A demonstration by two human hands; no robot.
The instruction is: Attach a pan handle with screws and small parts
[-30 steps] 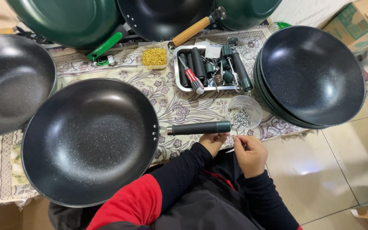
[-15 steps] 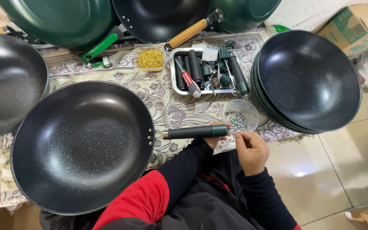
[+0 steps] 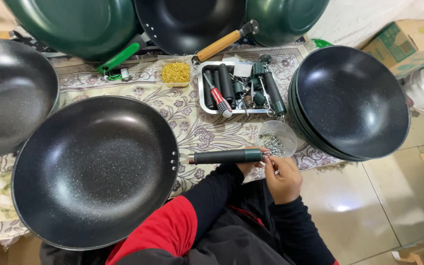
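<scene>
A large black speckled pan point(image 3: 96, 169) lies on the patterned cloth in front of me. Its dark handle point(image 3: 226, 157) points right, toward a clear bowl of small metal screws point(image 3: 277, 140). My left hand point(image 3: 248, 168) grips the handle's free end from below. My right hand point(image 3: 284, 179) is just right of that end, its fingertips pinched on a small metal part point(image 3: 266, 155) against the handle tip. Both of my arms are in dark sleeves, and the left one has a red patch.
A metal tray point(image 3: 203, 100) holds spare handles and a red screwdriver point(image 3: 218, 98). A tub of yellow bits point(image 3: 175, 72) sits beside it. Stacked black pans point(image 3: 354, 100) are at the right, another pan point(image 3: 11, 95) at the left, green ones point(image 3: 74, 24) behind, and cardboard boxes point(image 3: 403, 41) at the far right.
My right hand's fingertips have moved in closer to the handle's end. The pan and handle look slightly lower and nearer as the view shifts.
</scene>
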